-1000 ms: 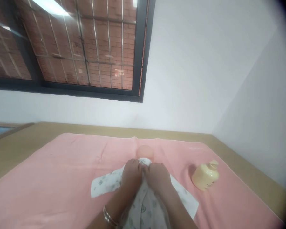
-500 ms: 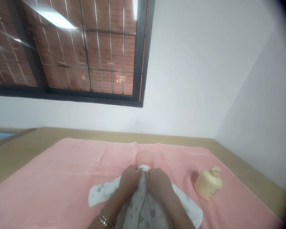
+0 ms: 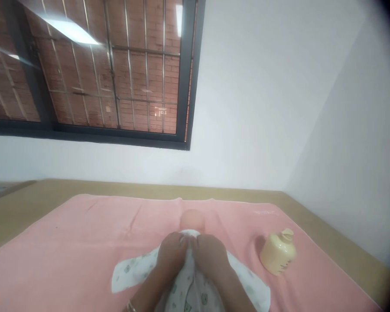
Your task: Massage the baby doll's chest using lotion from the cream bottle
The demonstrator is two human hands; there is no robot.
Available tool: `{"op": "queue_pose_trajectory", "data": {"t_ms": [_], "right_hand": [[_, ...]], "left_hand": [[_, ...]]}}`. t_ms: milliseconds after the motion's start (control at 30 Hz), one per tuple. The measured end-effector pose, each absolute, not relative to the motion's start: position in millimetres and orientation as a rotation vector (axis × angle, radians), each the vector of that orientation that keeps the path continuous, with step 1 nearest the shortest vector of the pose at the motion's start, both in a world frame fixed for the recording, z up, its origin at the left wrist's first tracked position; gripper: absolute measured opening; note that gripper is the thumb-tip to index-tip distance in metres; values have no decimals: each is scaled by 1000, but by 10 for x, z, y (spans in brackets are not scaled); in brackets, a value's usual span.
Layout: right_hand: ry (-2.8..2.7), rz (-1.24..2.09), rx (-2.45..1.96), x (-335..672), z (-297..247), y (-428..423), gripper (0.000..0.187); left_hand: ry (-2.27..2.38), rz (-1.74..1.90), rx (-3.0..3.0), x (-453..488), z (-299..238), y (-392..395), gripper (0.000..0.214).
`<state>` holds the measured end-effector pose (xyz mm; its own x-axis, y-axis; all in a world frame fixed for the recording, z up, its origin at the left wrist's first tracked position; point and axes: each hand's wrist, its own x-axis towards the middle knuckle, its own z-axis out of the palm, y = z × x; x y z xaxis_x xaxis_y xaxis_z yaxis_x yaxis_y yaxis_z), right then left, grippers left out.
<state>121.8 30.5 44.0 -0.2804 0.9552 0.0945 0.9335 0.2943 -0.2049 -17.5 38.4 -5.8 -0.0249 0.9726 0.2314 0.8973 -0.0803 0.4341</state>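
A white baby garment (image 3: 134,268) with small printed figures lies with its sleeves spread to both sides. At its collar, my left hand (image 3: 173,255) is closed on the cloth, thumb towards the middle. My right hand (image 3: 211,256) grips the same front part just beside it, the two thumbs almost touching. Past the collar shows a smooth round head (image 3: 192,220), seemingly a baby doll's. Its body is hidden by the garment and my hands. The lower end of the garment runs out of view between my forearms.
To the right on the pink mat (image 3: 94,229) stands a cream pump bottle (image 3: 278,252). The mat covers a wooden-toned table (image 3: 139,189) against a white wall (image 3: 247,108). A barred window (image 3: 117,78) is at the upper left.
The view has shifted a little, so everything sits slightly further left and lower. Both hands keep hold of the garment's collar, with thumbs a bit closer together.
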Motion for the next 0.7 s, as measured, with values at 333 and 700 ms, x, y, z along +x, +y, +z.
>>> {"op": "queue_pose_trajectory", "data": {"t_ms": [333, 700], "right_hand": [[-2296, 409, -1883, 1339, 370, 457, 64], [-2270, 619, -1855, 1370, 298, 575, 73]], "left_hand": [[2063, 766, 2201, -108, -65, 400, 35], [2003, 876, 2193, -82, -59, 392, 30]]}}
